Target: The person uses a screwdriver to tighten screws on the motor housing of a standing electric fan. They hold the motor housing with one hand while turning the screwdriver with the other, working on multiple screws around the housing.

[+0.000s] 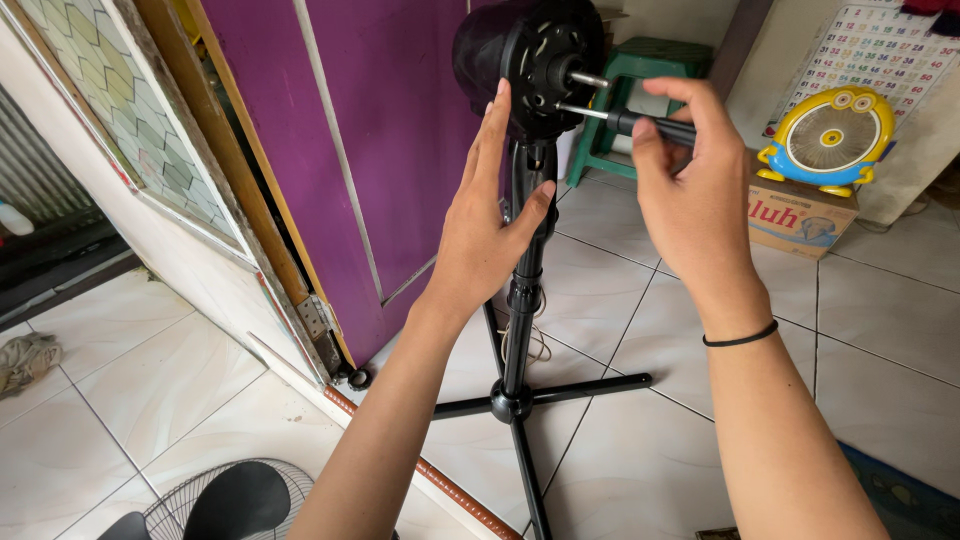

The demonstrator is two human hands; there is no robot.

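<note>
A white tiled floor (640, 330) spreads beside a purple door (390, 150). On it stands a black pedestal fan stand (520, 330) with its motor housing (525, 60) bare of blades. The left hand (490, 215) lies open, fingers flat against the housing and pole. The right hand (690, 180) grips a dark-handled screwdriver (630, 122), tip against the housing's front. A fan grille (215, 500) lies on the floor nearby.
</note>
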